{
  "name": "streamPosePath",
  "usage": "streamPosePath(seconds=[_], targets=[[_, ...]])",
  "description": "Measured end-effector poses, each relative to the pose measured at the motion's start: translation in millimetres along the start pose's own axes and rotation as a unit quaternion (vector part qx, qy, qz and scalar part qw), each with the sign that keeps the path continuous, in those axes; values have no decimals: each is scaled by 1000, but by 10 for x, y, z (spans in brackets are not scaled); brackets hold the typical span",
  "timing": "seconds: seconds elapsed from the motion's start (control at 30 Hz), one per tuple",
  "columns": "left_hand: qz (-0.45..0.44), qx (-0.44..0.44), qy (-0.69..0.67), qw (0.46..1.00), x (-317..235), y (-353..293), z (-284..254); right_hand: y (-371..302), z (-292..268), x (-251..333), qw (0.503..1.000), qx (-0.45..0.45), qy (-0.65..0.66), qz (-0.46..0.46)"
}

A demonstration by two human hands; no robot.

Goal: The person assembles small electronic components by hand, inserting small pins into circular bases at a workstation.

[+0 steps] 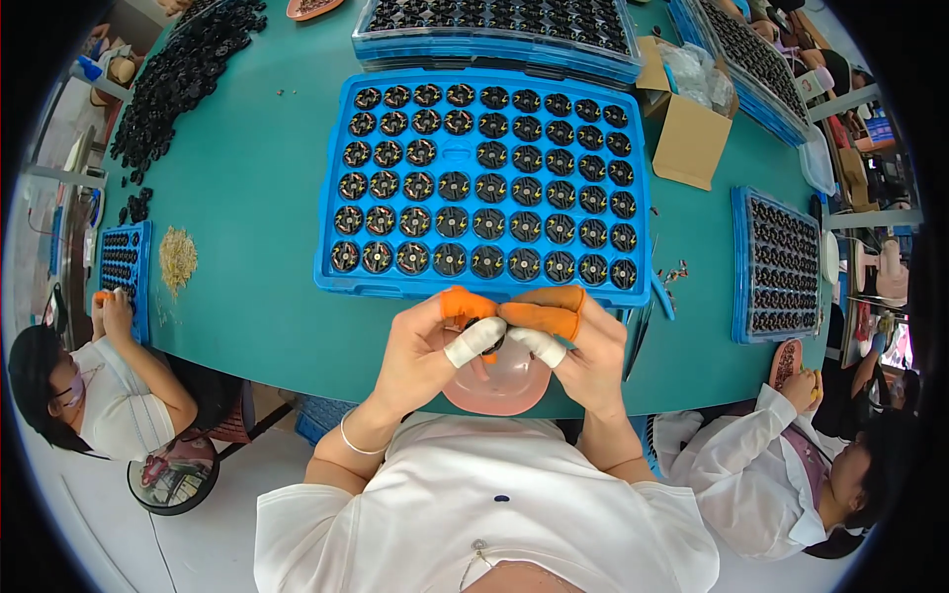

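Note:
My left hand (420, 361), with orange and white finger covers, pinches a small black round part (486, 341), mostly hidden behind the fingers. From the other side my right hand (593, 356), covered likewise at the fingertips, closes on the same part; exactly what its fingertips grip is hidden. Below both hands sits a translucent pink bowl (504, 385) at the table edge. Just beyond the hands lies a blue tray (331, 237) of black round parts in rows. Those on its left side show reddish bits, those further right yellow ones. One pocket in the third row shows bare blue plastic.
Stacked trays (494, 49) stand at the back, beside a cardboard box (692, 138) with plastic bags. Blue-handled pliers (661, 296) and tweezers (641, 341) lie right of my tray. Black parts (178, 89) are heaped at far left. People sit working on both sides.

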State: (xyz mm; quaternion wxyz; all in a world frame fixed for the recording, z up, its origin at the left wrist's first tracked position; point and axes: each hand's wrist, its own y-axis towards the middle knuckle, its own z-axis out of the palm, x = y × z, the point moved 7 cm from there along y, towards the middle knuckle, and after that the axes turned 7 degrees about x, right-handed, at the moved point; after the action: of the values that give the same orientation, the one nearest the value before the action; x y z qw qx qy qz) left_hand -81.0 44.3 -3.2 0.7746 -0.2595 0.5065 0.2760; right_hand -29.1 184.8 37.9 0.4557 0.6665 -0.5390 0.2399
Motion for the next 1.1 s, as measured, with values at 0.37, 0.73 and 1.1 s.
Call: streamPosePath(seconds=[0.37, 0.73, 1.1], targets=[[41, -26, 47, 998, -26, 53, 6, -55, 123, -333, 950, -25, 289, 117], [175, -145, 316, 921, -273, 59, 58, -35, 90, -106, 986, -138, 45, 87], [119, -66, 66, 989, -79, 151, 86, -79, 25, -367, 961, -123, 208, 132]])
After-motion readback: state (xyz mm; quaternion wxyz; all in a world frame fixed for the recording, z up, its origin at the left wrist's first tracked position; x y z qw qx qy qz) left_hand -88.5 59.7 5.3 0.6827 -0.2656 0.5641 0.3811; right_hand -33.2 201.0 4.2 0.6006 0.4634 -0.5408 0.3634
